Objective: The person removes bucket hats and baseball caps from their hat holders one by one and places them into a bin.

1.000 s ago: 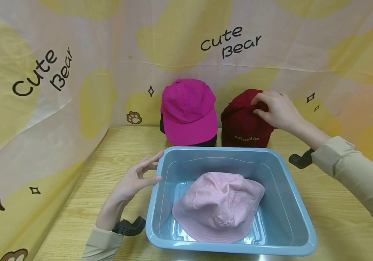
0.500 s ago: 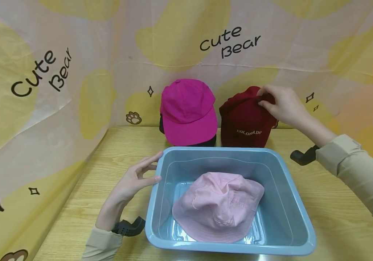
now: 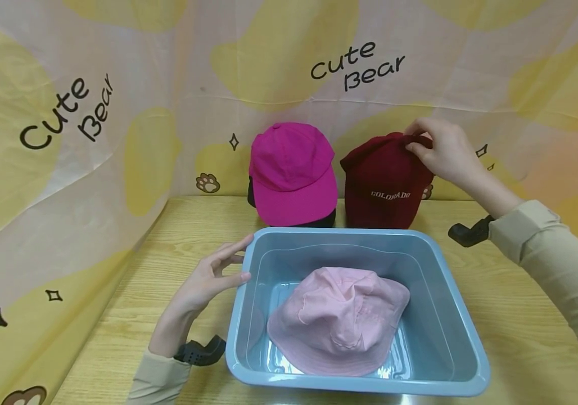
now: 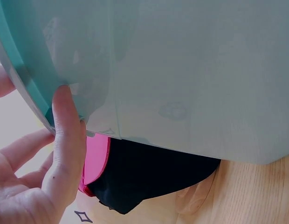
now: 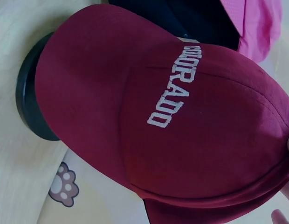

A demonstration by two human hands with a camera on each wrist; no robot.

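We see the right hand pinching a red cap.
The left hand, fingers extended, touches the blue tub.

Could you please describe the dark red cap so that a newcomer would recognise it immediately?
Start at the blue basin and look just beyond its far edge. There, on the right, stands the dark red cap, its top pinched by the person's right hand. Unlike the bright pink cap beside it, it shows white COLORADO lettering.
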